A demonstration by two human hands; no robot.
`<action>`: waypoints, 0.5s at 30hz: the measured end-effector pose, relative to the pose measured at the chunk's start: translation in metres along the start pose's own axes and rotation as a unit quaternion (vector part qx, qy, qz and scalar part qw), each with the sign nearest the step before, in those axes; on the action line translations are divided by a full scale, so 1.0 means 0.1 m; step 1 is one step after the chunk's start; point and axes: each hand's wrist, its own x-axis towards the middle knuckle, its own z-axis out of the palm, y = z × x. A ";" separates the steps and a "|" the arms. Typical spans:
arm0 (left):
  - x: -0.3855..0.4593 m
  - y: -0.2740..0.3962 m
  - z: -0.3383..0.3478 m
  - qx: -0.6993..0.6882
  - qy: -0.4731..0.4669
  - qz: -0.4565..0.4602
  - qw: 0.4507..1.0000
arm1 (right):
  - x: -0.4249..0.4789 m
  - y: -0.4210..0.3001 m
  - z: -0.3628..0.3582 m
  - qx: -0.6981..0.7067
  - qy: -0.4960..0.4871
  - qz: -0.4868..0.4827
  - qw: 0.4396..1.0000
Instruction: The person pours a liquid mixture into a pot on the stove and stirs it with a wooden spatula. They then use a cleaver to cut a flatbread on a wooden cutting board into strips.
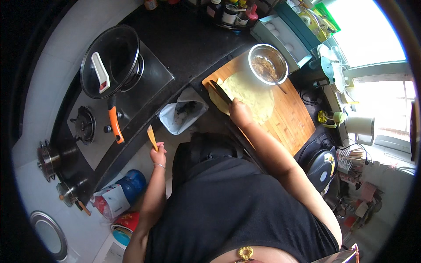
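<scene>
My right hand [240, 113] grips a dark kitchen knife [219, 91], whose blade lies across the left part of a thin, round, pale yellow dough sheet [245, 92]. The sheet is spread on a bamboo cutting board [289, 123]. At the board's far end stands a metal bowl [251, 54] of brownish filling [263, 67], with a spoon [279, 85] leaning out over its rim. Away from the board, between the stove counter and my body, my left hand [158, 154] holds up a short yellow utensil [151, 136] with a pale tip; its exact kind is unclear.
A lidded pan [113, 62] with an orange handle [114, 125] sits on the gas stove [151, 75]; the handle overhangs the counter edge. Below the corner hangs a lined waste bin [169, 120]. Right of the board are a black round appliance [324, 169] and an oil bottle [325, 118].
</scene>
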 end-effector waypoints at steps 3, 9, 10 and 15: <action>0.02 -0.01 -0.01 -0.012 -0.004 0.011 1.000 | -0.14 0.13 0.02 -0.001 -0.018 0.000 1.000; -0.03 0.09 0.10 -0.012 -0.031 0.005 0.999 | -0.25 0.27 -0.15 0.041 -0.015 0.000 0.999; -0.04 0.16 0.14 -0.006 -0.040 0.000 0.999 | -0.25 0.29 -0.17 0.058 -0.006 -0.002 0.998; 0.00 0.32 0.26 -0.015 -0.061 0.026 0.998 | -0.41 0.19 -0.41 0.056 -0.030 0.004 0.998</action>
